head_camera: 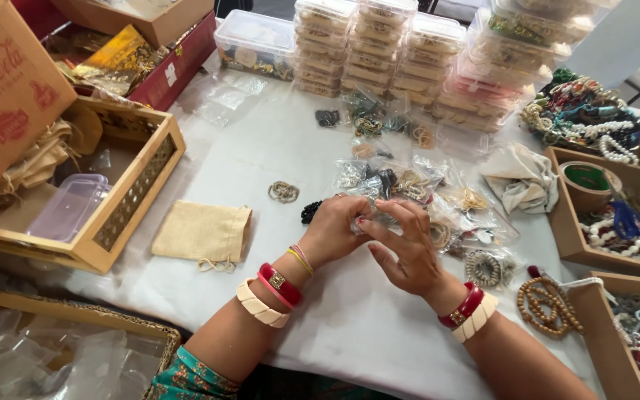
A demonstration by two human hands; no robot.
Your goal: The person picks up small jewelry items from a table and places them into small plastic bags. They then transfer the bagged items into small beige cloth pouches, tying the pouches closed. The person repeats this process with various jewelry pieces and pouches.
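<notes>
Both the left hand (332,231) and right hand (406,248) pinch a crinkly clear plastic packet (370,216) (fingers closed) above the white cloth (357,326).

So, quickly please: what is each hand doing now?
Left hand: closed on the small clear plastic bag.
Right hand: pinching the same bag.

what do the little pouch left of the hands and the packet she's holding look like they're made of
Drawstring pouch: looks like coarse woven cloth, jute or cotton, matte beige with a cord at its mouth. Small packet pinched between left hand and right hand: seems thin clear plastic, glossy and see-through; its contents are too small to tell.
</notes>
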